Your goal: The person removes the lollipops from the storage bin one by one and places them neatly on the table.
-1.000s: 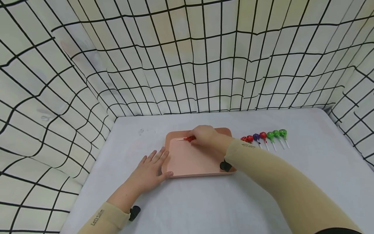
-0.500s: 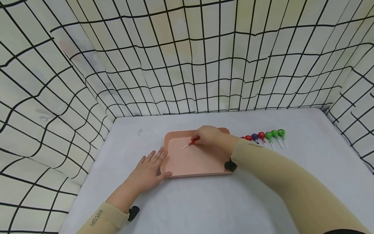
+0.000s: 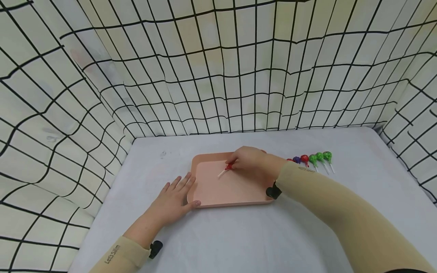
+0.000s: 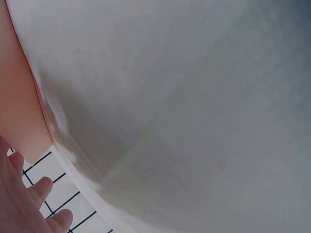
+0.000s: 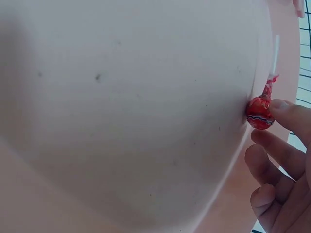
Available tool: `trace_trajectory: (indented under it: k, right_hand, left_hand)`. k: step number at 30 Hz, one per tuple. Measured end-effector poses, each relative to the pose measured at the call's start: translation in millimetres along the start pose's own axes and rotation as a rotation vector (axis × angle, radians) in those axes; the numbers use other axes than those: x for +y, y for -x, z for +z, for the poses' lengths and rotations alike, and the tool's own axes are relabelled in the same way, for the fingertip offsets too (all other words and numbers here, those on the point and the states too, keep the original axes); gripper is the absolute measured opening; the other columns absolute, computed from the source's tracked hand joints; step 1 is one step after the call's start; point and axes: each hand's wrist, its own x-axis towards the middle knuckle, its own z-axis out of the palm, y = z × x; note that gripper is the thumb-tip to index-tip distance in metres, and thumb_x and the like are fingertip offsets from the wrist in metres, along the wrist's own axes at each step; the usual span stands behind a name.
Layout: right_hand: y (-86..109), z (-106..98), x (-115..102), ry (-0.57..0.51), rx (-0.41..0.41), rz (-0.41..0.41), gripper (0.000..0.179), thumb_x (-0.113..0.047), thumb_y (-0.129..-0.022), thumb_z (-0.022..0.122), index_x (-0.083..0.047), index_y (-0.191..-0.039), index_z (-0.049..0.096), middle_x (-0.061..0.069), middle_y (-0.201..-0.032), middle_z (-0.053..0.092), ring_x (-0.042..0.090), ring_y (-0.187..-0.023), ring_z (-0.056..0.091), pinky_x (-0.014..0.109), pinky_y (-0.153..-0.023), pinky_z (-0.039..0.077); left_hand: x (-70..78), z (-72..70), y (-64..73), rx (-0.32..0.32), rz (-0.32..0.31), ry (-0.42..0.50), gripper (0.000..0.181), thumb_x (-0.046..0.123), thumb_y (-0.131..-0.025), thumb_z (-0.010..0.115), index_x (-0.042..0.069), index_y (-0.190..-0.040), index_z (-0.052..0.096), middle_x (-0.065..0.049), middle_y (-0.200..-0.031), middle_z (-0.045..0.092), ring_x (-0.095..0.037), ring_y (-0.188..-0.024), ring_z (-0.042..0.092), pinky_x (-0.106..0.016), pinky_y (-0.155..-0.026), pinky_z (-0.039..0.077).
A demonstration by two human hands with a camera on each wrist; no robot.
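A pink rectangular tray [image 3: 225,189] lies on the white table in the head view. Over its upper part my right hand [image 3: 252,158] pinches a red-wrapped lollipop [image 3: 229,166], the white stick pointing down and left. In the right wrist view the thumb lies on the red wrapper of the lollipop [image 5: 260,114], with a fingertip close under its round head and the other fingers curled below. My left hand [image 3: 175,199] rests with spread fingers at the tray's left edge. The left wrist view shows its fingers at the lower left beside the tray [image 4: 19,97].
Right of the tray lies a row of lollipops: green ones [image 3: 319,156], a red one [image 3: 305,159] and a purple one [image 3: 296,159]. My right sleeve partly covers the row's left end. A wall of black grid lines [image 3: 239,91] stands behind the table [image 3: 218,239].
My right hand has drawn slightly right with the red lollipop, whose stick has swung from pointing left to pointing down-left. The left hand keeps its place on the tray's edge.
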Motion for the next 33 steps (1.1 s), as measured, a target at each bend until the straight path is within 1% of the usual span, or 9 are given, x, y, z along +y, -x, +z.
trace_trajectory:
  k: [7, 11, 18, 23, 25, 28, 30, 33]
  right_hand:
    - [1.5, -2.4, 1.4, -0.021, 0.034, -0.002, 0.028, -0.024, -0.096, 0.066, -0.022, -0.124, 0.072, -0.012, -0.112, 0.068, 0.011, -0.110, 0.058, 0.034, -0.105, 0.044]
    - [1.9, -2.6, -0.3, -0.032, 0.029, 0.017, 0.026, -0.027, -0.096, 0.067, -0.022, -0.121, 0.073, -0.014, -0.106, 0.069, 0.011, -0.108, 0.057, 0.034, -0.104, 0.044]
    - [0.8, -2.0, -2.7, -0.053, 0.018, 0.069, 0.022, -0.034, -0.095, 0.067, -0.026, -0.115, 0.074, -0.016, -0.092, 0.068, 0.011, -0.100, 0.055, 0.033, -0.095, 0.046]
    - [-3.4, -1.3, -1.8, -0.004, 0.020, 0.070, 0.012, -0.035, -0.095, 0.067, -0.033, -0.103, 0.075, -0.017, -0.090, 0.067, 0.010, -0.096, 0.055, 0.033, -0.090, 0.046]
    - [-5.0, -1.5, -1.8, 0.021, 0.019, 0.057, 0.010, -0.034, -0.095, 0.067, -0.033, -0.099, 0.075, -0.016, -0.090, 0.067, 0.011, -0.095, 0.055, 0.033, -0.089, 0.045]
    - [-5.8, -1.8, -2.1, 0.039, 0.015, 0.058, 0.010, -0.033, -0.095, 0.067, -0.033, -0.099, 0.076, -0.016, -0.093, 0.066, 0.012, -0.097, 0.054, 0.034, -0.091, 0.045]
    - [-5.7, -1.6, -2.8, 0.028, 0.010, 0.059, 0.011, -0.032, -0.095, 0.067, -0.031, -0.101, 0.076, -0.014, -0.094, 0.067, 0.013, -0.098, 0.054, 0.034, -0.092, 0.046]
    - [-4.6, -1.4, -3.6, 0.013, 0.001, 0.083, 0.014, -0.031, -0.095, 0.067, -0.030, -0.105, 0.076, -0.013, -0.098, 0.066, 0.013, -0.101, 0.054, 0.035, -0.095, 0.046]
  left_hand:
    - [0.0, -0.4, 0.7, 0.004, 0.002, -0.005, 0.090, 0.072, -0.091, 0.047, 0.018, -0.159, 0.024, -0.003, -0.165, 0.017, -0.038, -0.148, 0.020, -0.063, -0.117, 0.016]
    - [0.5, -0.9, 1.0, 0.003, -0.001, -0.007, 0.090, 0.072, -0.091, 0.047, 0.018, -0.159, 0.024, -0.003, -0.165, 0.017, -0.038, -0.148, 0.020, -0.063, -0.117, 0.016]
    - [2.3, -3.0, 1.9, -0.001, -0.004, 0.004, 0.090, 0.071, -0.091, 0.048, 0.018, -0.159, 0.024, -0.003, -0.165, 0.017, -0.038, -0.149, 0.020, -0.062, -0.117, 0.015]
    - [2.5, -2.9, 1.6, 0.001, -0.006, 0.000, 0.090, 0.071, -0.091, 0.048, 0.018, -0.159, 0.025, -0.003, -0.165, 0.017, -0.038, -0.149, 0.020, -0.062, -0.117, 0.015]
    - [2.6, -2.6, 1.5, -0.001, -0.008, -0.002, 0.090, 0.072, -0.091, 0.048, 0.018, -0.159, 0.024, -0.003, -0.165, 0.017, -0.038, -0.149, 0.019, -0.062, -0.117, 0.015]
    - [3.1, -2.5, 1.4, -0.003, -0.011, 0.000, 0.090, 0.071, -0.090, 0.048, 0.018, -0.159, 0.024, -0.003, -0.165, 0.017, -0.038, -0.149, 0.019, -0.062, -0.117, 0.015]
    - [3.2, -2.8, 1.5, -0.003, -0.011, -0.001, 0.090, 0.071, -0.090, 0.049, 0.018, -0.159, 0.024, -0.003, -0.165, 0.017, -0.038, -0.149, 0.019, -0.062, -0.117, 0.015]
    - [3.1, -3.3, 1.8, -0.004, -0.010, -0.001, 0.090, 0.070, -0.091, 0.049, 0.018, -0.159, 0.024, -0.004, -0.165, 0.017, -0.038, -0.149, 0.020, -0.063, -0.117, 0.015]
